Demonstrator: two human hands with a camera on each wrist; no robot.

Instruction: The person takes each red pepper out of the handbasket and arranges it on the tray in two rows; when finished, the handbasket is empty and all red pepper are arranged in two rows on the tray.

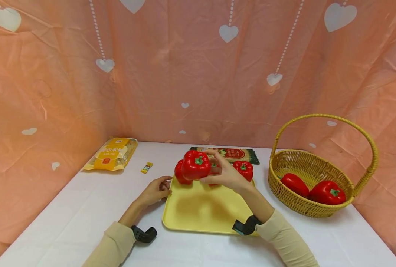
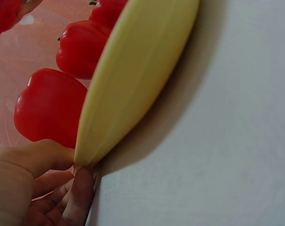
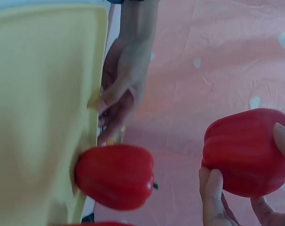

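My right hand (image 1: pixel 229 174) grips a red bell pepper (image 1: pixel 196 165) in the air over the back left of the yellow tray (image 1: pixel 204 218). In the right wrist view, fingers and thumb curl round that held pepper (image 3: pixel 248 153). My left hand (image 1: pixel 156 191) pinches the tray's left rim; the left wrist view has its thumb and fingers on the tray edge (image 2: pixel 93 141). Along the back of the tray stand a left bell pepper (image 1: pixel 180 174), a middle one partly hidden behind my right hand, and a right bell pepper (image 1: pixel 244 170).
To the right stands a wicker basket (image 1: pixel 288 200) with a tall handle and two red peppers (image 1: pixel 328 193) inside. Behind the tray lies a green and red packet (image 1: pixel 239 155). A yellow bag (image 1: pixel 112 154) and a small yellow sachet (image 1: pixel 146 167) lie at the back left.
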